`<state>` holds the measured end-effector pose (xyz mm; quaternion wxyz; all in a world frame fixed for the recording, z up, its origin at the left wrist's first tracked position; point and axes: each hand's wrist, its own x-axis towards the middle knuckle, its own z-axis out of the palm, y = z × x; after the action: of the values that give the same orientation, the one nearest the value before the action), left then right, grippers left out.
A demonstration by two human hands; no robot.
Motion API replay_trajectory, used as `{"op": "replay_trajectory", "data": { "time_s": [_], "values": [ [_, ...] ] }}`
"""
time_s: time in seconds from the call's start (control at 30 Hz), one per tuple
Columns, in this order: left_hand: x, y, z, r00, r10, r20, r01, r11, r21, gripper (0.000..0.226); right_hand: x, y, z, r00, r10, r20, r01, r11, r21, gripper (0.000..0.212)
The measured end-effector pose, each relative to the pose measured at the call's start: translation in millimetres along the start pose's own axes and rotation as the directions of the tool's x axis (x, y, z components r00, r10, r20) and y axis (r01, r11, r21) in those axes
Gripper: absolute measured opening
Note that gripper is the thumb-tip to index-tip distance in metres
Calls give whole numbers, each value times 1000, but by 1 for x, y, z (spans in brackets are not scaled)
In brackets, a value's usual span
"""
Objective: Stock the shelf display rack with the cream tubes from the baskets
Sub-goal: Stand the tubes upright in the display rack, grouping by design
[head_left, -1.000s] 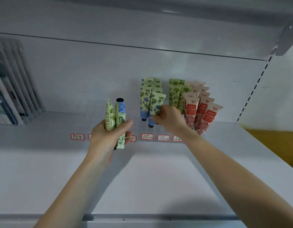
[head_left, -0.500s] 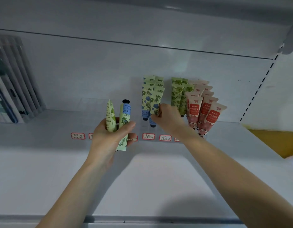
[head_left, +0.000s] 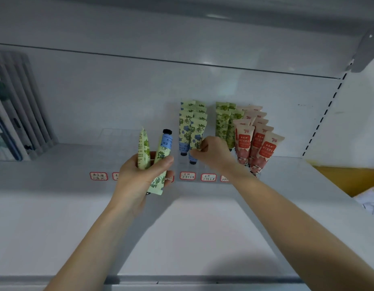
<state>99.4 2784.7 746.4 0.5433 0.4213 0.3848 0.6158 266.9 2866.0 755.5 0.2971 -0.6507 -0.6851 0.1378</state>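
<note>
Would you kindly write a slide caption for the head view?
Right hand pinches a blue-flowered tube in the clear rack; left hand holds spare tubes.

My left hand (head_left: 139, 177) and my right hand (head_left: 215, 154) are both bare, with slim fingers (head_left: 160, 163). My left forearm (head_left: 93, 238) and my right forearm (head_left: 297, 223) are bare as well, smooth and slender from the wrists right down to where they run out at the bottom edge of view.

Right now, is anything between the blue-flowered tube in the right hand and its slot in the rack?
Nothing visible. The right hand pinches the tube cap-down at the front of the blue-flowered row, its cap low in the clear rack. The left hand, holding spare tubes, is off to the left.
</note>
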Motion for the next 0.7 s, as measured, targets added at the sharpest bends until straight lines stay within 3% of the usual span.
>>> {"op": "replay_trajectory", "data": {
  "time_s": [0.07, 0.13, 0.2, 0.27, 0.37, 0.43, 0.6, 0.67, 0.7],
  "values": [
    [-1, 3, -1, 1000, -18, 24, 18, 1000, 4, 20, -3, 0, -7, 1000, 7, 3, -7, 999, 37, 32],
    [-3, 6, -2, 999, -29, 46, 28, 999, 17, 28, -9, -2, -21, 996, -13, -86, 22, 994, 108, 38],
    [-5, 7, 0, 997, -41, 71, 37, 998, 59, 29, -20, -13, -40, 968, -113, -225, 167, 958, 235, 20],
    [-6, 9, 4, 992, -59, 109, 47, 994, 102, 25, -30, -26, -55, 976, -185, -114, 215, 885, 413, 12],
    [-10, 13, 12, 981, -93, 171, 72, 989, 127, 34, -40, -33, -60, 943, -261, 205, 118, 841, 528, 10],
    [-12, 15, 12, 974, -104, 200, 87, 992, 95, 39, -41, -31, -61, 933, -275, 233, 81, 791, 607, 9],
    [-11, 18, 4, 981, -56, 184, 91, 978, -188, 36, -39, -14, -53, 963, -158, 220, -76, 622, 779, 18],
    [-8, 17, 1, 992, 2, 122, 9, 996, -89, 29, -41, -9, -48, 957, -123, 262, -151, 559, 815, 18],
    [-6, 16, 0, 995, 35, 91, -34, 999, -14, 22, -43, -6, -47, 950, -126, 285, -160, 588, 793, 16]
  ]
}}
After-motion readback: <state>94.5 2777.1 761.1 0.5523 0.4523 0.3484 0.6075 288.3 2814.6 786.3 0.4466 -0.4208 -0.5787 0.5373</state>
